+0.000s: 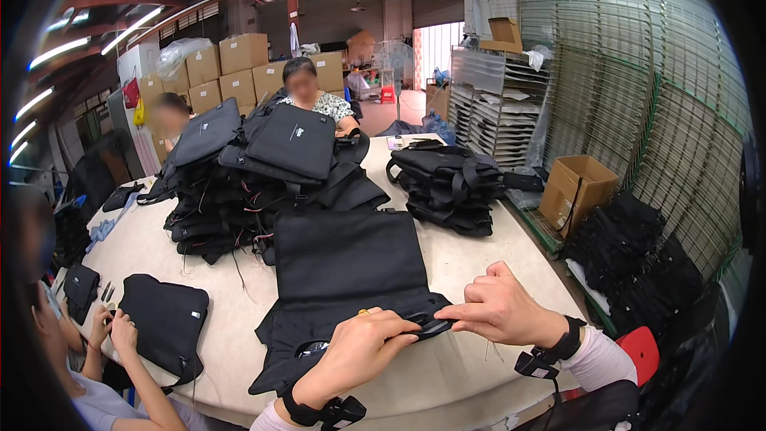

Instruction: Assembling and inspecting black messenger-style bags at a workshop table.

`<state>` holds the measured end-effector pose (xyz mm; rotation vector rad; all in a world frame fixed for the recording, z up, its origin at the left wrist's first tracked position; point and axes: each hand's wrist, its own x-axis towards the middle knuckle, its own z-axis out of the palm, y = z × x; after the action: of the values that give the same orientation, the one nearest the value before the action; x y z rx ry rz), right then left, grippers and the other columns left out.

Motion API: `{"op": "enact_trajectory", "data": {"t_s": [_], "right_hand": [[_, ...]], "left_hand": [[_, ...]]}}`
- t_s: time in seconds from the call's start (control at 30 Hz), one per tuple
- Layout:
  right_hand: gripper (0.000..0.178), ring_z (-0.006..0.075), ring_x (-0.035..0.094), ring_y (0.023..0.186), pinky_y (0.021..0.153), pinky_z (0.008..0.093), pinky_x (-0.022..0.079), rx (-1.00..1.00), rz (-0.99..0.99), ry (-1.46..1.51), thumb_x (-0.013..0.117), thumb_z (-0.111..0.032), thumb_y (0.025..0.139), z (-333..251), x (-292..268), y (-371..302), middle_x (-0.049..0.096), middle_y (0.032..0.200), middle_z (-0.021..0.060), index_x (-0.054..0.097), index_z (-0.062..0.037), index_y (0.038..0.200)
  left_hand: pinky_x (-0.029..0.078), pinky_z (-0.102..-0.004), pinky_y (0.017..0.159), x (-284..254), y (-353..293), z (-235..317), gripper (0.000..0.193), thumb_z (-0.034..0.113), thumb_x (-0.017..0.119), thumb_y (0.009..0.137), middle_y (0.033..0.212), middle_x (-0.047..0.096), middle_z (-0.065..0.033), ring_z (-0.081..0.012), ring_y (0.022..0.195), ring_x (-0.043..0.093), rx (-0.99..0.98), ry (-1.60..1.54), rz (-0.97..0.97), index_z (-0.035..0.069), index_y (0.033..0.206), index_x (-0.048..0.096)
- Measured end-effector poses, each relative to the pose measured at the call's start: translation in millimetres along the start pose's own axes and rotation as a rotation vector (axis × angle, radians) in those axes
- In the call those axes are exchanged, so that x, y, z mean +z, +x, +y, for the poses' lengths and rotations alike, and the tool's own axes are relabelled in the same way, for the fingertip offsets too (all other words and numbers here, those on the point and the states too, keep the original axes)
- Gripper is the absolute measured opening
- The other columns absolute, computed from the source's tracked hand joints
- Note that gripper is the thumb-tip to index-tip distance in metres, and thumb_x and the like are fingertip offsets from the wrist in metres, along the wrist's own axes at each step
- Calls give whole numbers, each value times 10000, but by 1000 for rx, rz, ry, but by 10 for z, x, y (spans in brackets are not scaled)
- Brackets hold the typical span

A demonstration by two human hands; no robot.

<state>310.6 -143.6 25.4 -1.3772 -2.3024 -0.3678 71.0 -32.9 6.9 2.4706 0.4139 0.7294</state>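
Observation:
A black bag lies on the table in front of me, its wide flap folded open away from me. My left hand, with a yellow ring on one finger, reaches across its near part. Thumb and fingers there pinch a black strap end at the bag's right side. From the right, my right hand pinches the same dark piece between thumb and forefinger. Whether a small fitting sits between the fingertips is too small to tell. Beside my left wrist, something shiny shows in a round opening of the bag.
A tall heap of black bags stands beyond mine, a smaller stack to its right. On the left, a person's hands work beside another black bag. Two people sit behind the heap. A cardboard box stands right of the table.

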Motion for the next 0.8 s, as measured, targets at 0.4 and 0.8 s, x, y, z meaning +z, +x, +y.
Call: {"op": "enact_trajectory", "data": {"t_s": [0.4, 0.8], "right_hand": [[237, 141, 437, 608, 710, 340, 277, 16, 99, 7, 715, -355, 863, 5, 94, -29, 398, 652, -55, 756, -312, 1092], [223, 137, 443, 608, 710, 345, 279, 14, 110, -15, 708, -352, 872, -8, 40, 28, 416, 655, -64, 759, -308, 1085]], "left_hand": [[497, -329, 731, -16, 18, -10, 169, 121, 719, 849, 862, 709, -83, -247, 796, 655, -13, -11, 7, 70, 1005, 760], [488, -328, 733, -68, 20, 3, 178, 135, 707, 864, 858, 705, -82, -246, 799, 653, -19, -10, -1, 71, 1023, 757]]}}
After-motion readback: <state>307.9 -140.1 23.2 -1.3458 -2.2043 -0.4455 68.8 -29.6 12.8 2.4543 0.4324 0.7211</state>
